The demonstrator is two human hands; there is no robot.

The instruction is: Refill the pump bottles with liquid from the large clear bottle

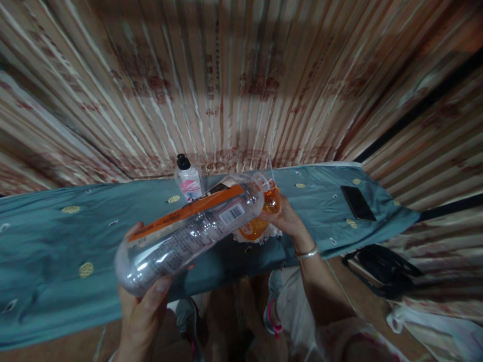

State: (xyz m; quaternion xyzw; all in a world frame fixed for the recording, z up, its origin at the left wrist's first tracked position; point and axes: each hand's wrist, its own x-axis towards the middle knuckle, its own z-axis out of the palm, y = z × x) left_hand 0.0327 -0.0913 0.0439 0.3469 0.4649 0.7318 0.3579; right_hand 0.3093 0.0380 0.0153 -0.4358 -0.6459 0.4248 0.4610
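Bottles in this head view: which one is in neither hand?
The black-topped bottle, standing near the curtain; the left hand holds the large clear bottle, and the right hand holds the orange bottle.

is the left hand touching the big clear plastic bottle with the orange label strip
Touching: the head view shows the left hand gripping the clear plastic bottle near its base, thumb against its lower side.

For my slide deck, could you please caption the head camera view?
Left hand holds a large clear bottle angled toward an orange bottle in the right hand, over a teal cloth.
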